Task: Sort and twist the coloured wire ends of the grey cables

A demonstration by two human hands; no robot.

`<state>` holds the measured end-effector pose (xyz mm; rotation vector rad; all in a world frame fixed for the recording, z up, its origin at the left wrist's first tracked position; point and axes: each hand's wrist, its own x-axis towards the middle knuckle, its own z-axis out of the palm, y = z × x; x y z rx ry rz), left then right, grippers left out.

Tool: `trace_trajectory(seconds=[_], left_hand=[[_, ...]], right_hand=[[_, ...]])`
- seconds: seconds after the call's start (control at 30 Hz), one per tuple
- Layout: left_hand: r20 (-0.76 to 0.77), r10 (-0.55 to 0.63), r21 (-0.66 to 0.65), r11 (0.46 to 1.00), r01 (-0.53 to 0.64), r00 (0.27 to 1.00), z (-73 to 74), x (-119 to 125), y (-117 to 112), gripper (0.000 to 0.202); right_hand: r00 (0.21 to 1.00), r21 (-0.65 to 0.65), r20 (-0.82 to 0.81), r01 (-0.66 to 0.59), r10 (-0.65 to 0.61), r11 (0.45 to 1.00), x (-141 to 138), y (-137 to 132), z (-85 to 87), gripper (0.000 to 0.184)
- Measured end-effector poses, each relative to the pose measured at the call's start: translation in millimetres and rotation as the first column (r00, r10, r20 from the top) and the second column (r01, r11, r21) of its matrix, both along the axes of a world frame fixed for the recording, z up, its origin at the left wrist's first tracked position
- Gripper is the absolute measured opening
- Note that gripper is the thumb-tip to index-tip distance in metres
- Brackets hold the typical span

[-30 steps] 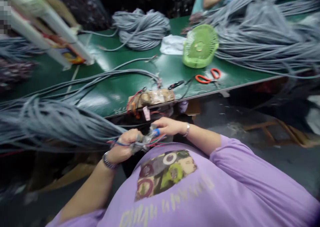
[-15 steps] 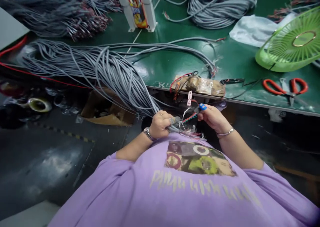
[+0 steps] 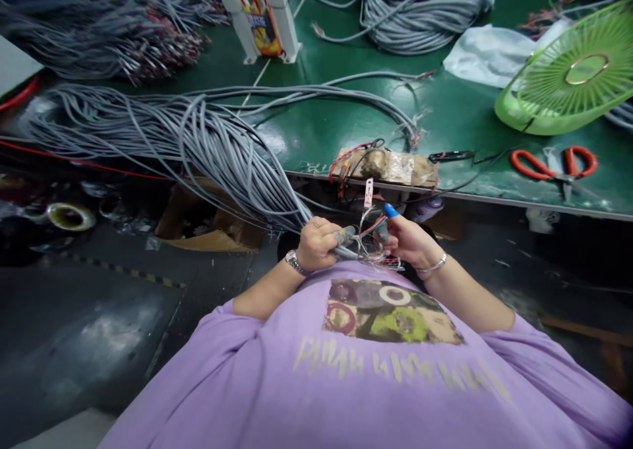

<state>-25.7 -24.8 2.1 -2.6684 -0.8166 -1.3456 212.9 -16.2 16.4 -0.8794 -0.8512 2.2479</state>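
Note:
My left hand [image 3: 319, 243] is closed round the ends of a bundle of grey cables [image 3: 217, 152] that droops off the green table [image 3: 459, 119] to my left. Thin coloured wires [image 3: 373, 235] stick out of the cable ends. My right hand [image 3: 408, 241], with a blue finger cot on one fingertip, pinches these wires just right of the left hand. Both hands are held in front of my chest, below the table's edge. Directly above them a taped brown block with wires [image 3: 388, 165] sits on the table edge.
Orange-handled scissors [image 3: 554, 165] and a green fan [image 3: 568, 80] lie at the right of the table. A grey cable coil [image 3: 425, 7] and a white plastic bag [image 3: 484, 47] are farther back. More cable bundles [image 3: 109, 33] lie at the far left. A tape roll [image 3: 69, 215] lies on the floor.
The view swung left and down over the second, then steadied. My right hand has moved in closer to the left hand on the coloured wires.

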Motion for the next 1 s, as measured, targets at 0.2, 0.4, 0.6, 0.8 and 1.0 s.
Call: trace_trajectory(seconds=[0.2, 0.4, 0.6, 0.8, 1.0], left_hand=[[-0.019, -0.004, 0.005, 1.000, 0.004, 1.000, -1.9, -1, 0, 0.019], [0.009, 0.022, 0.048, 0.999, -0.022, 1.000, 1.0, 2, -1, 0.021], [0.038, 0.018, 0.054, 0.998, -0.020, 0.999, 0.7, 2, -1, 0.025], [-0.010, 0.006, 0.054, 0.999, -0.006, 1.000, -0.2, 1, 0, 0.021], [-0.047, -0.031, 0.020, 0.999, 0.032, 0.998, 3.1, 0, 0, 0.018]], right_hand=[[0.997, 0.092, 0.010, -0.073, 0.073, 0.993, -2, -6, 8.0, 0.055], [0.941, 0.429, 0.333, -0.207, 0.059, 0.879, -16, -24, 26.9, 0.045], [0.926, 0.491, 0.375, -0.240, 0.045, 0.837, 15, -2, 26.2, 0.055], [0.875, 0.485, 0.473, -0.160, -0.104, 0.860, 5, 11, 24.5, 0.063], [0.905, 0.469, 0.396, -0.052, -0.157, 0.882, -23, 0, 20.8, 0.046]])
